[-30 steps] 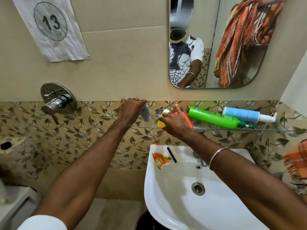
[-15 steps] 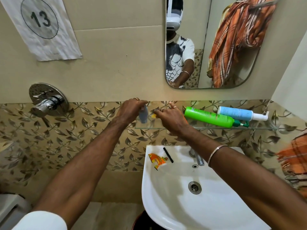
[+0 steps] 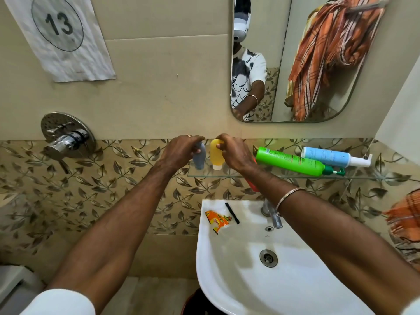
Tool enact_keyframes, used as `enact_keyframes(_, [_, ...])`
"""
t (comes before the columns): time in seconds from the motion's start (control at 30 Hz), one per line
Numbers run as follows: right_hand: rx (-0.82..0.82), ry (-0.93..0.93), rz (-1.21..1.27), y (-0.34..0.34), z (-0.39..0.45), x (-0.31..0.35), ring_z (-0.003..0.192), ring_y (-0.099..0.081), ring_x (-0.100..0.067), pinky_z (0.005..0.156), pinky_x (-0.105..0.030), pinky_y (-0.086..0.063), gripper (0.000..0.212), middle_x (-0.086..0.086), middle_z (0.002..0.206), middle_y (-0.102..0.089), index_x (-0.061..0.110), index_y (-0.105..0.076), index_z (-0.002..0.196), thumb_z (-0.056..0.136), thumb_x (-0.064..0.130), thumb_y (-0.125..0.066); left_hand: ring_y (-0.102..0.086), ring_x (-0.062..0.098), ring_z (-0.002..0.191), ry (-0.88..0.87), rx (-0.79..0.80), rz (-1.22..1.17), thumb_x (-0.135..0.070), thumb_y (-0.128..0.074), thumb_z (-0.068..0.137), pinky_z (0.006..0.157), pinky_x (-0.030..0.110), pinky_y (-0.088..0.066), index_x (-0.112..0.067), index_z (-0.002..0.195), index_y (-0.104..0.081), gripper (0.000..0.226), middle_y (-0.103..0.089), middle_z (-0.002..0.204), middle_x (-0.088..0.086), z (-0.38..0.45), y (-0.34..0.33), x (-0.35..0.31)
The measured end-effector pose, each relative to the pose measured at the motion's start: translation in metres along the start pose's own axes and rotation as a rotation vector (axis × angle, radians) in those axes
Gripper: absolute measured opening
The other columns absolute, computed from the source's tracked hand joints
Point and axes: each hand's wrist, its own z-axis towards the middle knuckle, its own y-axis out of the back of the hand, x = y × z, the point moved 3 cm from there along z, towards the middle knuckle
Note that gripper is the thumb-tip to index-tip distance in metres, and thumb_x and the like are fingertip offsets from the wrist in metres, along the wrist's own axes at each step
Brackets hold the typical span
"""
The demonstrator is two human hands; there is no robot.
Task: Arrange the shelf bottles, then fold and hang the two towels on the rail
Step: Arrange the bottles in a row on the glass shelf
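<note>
On the left end of the glass shelf (image 3: pixel 354 177) a small grey-blue bottle (image 3: pixel 200 158) stands cap-down with my left hand (image 3: pixel 179 153) closed around its top. Right beside it a yellow bottle (image 3: pixel 216 155) stands cap-down, held at its top by my right hand (image 3: pixel 236 153). A red item (image 3: pixel 252 184) pokes out under my right wrist, mostly hidden. A green bottle (image 3: pixel 291 161) and a light blue pump bottle (image 3: pixel 334 156) lie flat on the shelf's right part. An orange checked towel (image 3: pixel 406 221) shows at the right edge; the mirror reflects another orange towel (image 3: pixel 327 55).
A white sink (image 3: pixel 227 269) with a tap (image 3: pixel 272 214) sits below the shelf; an orange sachet (image 3: pixel 218 220) and a black strip (image 3: pixel 232 213) lie on its rim. A chrome wall valve (image 3: pixel 66 138) is at the left. A paper sign "13" (image 3: pixel 59 30) hangs above.
My right hand has turned the yellow bottle upright next to the grey-blue one. My left hand has stayed on the grey-blue bottle. The view has shifted slightly.
</note>
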Motion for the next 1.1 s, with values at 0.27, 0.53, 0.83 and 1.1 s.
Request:
enact_keyframes(0.27, [0.05,-0.008,0.106,-0.002,0.004,-0.002,0.096,-0.067,-0.032,0.081,-0.05,-0.057,0.022,-0.015,0.108,-0.072,0.017,-0.063,0.12,0.098,0.018,-0.058,-0.065,0.033,0.108,0.022,0.017,-0.009,-0.017,-0.068,0.091,0.086,0.039,-0.055,-0.021,0.136,-0.056,0.047,-0.069,0.122,0.013,0.002,-0.003,0.001])
enact_keyframes(0.53, [0.105,0.012,0.126,-0.001,0.003,-0.008,0.105,-0.066,-0.031,0.087,-0.049,-0.056,0.042,-0.014,0.12,-0.069,0.017,-0.056,0.133,0.097,0.039,-0.06,-0.063,0.032,0.112,-0.027,-0.009,0.002,-0.037,-0.068,0.09,0.084,0.039,-0.052,-0.023,0.146,-0.044,0.063,-0.063,0.132,0.011,0.001,0.005,-0.005])
enact_keyframes(0.83, [-0.07,-0.078,0.158,0.052,0.006,-0.047,0.105,-0.068,-0.029,0.089,-0.045,-0.056,0.059,-0.014,0.12,-0.07,0.021,-0.048,0.141,0.097,0.061,-0.045,-0.052,0.031,0.108,-0.444,-0.469,0.186,-0.078,-0.054,0.078,0.084,0.043,-0.044,-0.011,0.132,-0.051,0.086,-0.061,0.123,0.018,-0.019,-0.004,-0.074])
enact_keyframes(1.1, [-0.207,-0.194,0.055,0.102,-0.02,-0.112,0.102,-0.068,-0.032,0.085,-0.039,-0.053,0.05,-0.015,0.117,-0.072,0.022,-0.059,0.131,0.098,0.057,-0.044,-0.063,0.036,0.102,-0.567,0.01,0.3,-0.056,-0.083,0.064,0.078,0.045,-0.053,-0.01,0.126,-0.058,0.081,-0.064,0.122,0.018,-0.037,-0.076,-0.15])
